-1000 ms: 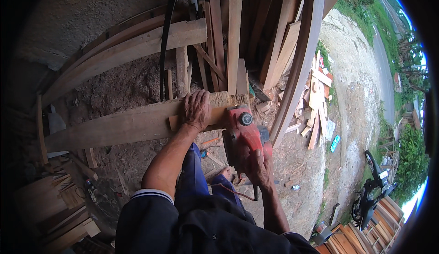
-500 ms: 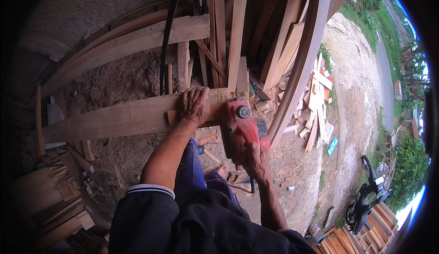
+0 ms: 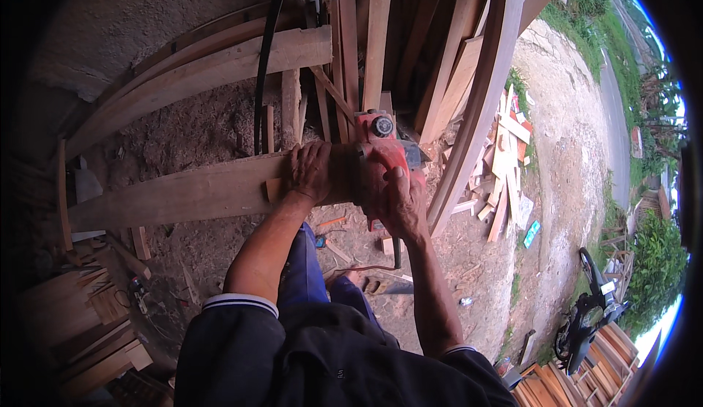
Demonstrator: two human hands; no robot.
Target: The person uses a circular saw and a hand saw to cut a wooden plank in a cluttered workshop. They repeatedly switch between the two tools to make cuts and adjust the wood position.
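My right hand (image 3: pixel 403 202) is closed round the grip of a red electric planer (image 3: pixel 381 159), which lies across the right end of a long wooden beam (image 3: pixel 168 193) and reaches beyond its far edge. My left hand (image 3: pixel 309 176) presses, fingers bent over, on a small board (image 3: pixel 274 191) lying on that beam, just left of the planer. The board's right part is shaded and partly hidden by the hand and tool. A cord hangs from the planer toward my feet.
Timber (image 3: pixel 377 34) stands against the back, with another horizontal beam (image 3: pixel 198 70) beside it. A long pale board (image 3: pixel 476 114) slants at the right. Offcuts (image 3: pixel 505 158) lie on the ground; a black motorcycle (image 3: pixel 589 304) and stacked planks (image 3: pixel 608 356) are at lower right.
The planer and my right hand have moved away from my body, toward the far side of the beam. My left hand stays on the small board.
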